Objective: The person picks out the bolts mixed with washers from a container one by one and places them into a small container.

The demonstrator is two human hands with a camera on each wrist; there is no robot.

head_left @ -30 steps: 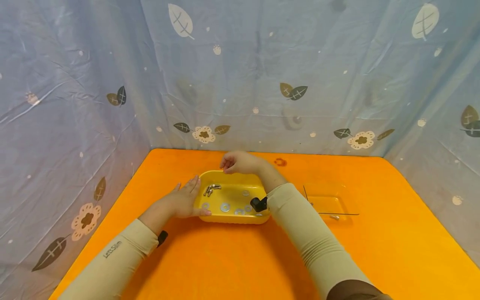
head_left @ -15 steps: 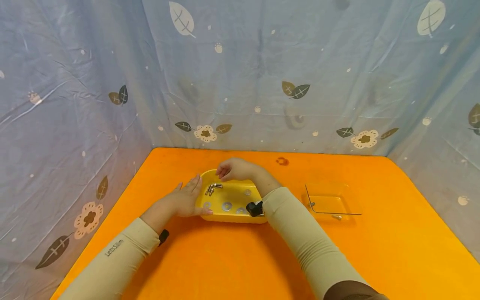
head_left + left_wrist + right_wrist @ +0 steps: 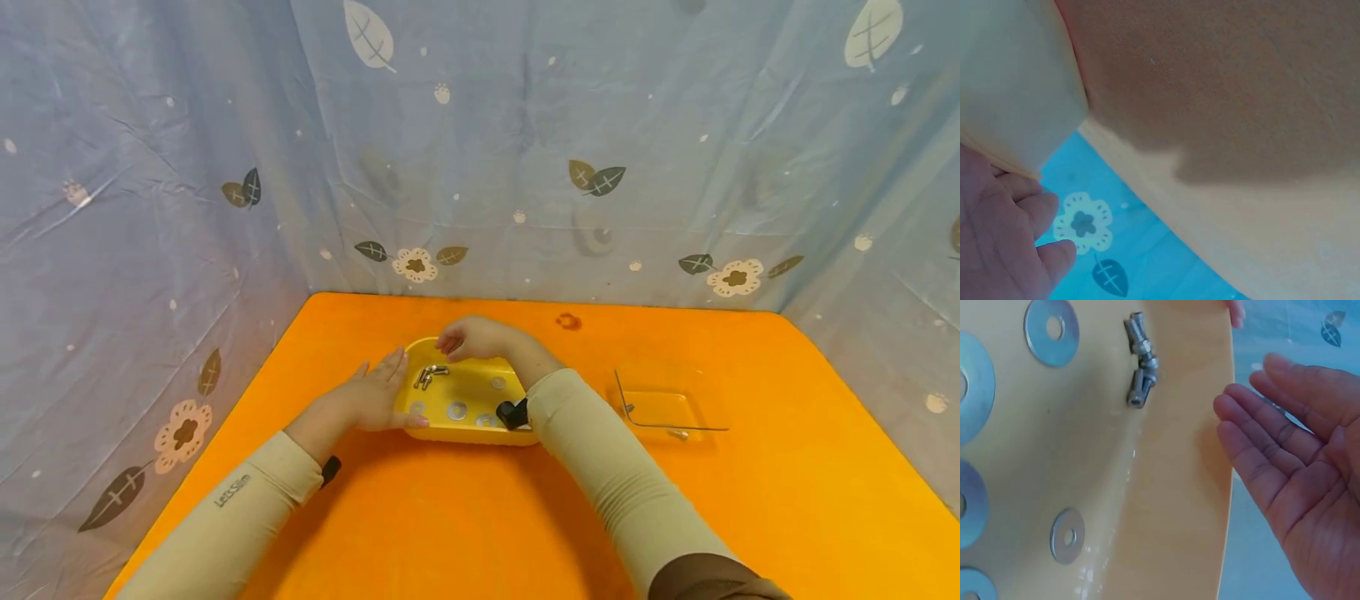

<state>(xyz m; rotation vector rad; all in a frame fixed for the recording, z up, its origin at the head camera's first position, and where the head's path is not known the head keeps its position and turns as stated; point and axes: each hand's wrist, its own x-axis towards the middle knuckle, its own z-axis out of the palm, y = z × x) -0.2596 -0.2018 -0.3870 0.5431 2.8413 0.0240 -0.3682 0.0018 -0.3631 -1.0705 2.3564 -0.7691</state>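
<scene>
Mid-frame, the tray (image 3: 468,435) holds bolts (image 3: 1141,365) and washers (image 3: 457,411); a sleeve (image 3: 611,450) hides part. The left hand (image 3: 375,396) spreads against it; the right hand (image 3: 480,337), fingers loosely extended, is by its far rim. A clear box (image 3: 652,427) barely shows at right; orange surface (image 3: 450,525), curtains (image 3: 487,158) behind.

Left hand (image 3: 375,398) is blocking the left end of the yellow tray (image 3: 467,435), right sleeve (image 3: 607,458) is obstructing its right, orange tabletop (image 3: 442,517) is offering front passage.

The left grip (image 3: 378,400) touches a yellow plastic bin (image 3: 465,434) holding screws (image 3: 427,380) and washers (image 3: 451,412). The right grip (image 3: 476,337) is by its far rim.
</scene>
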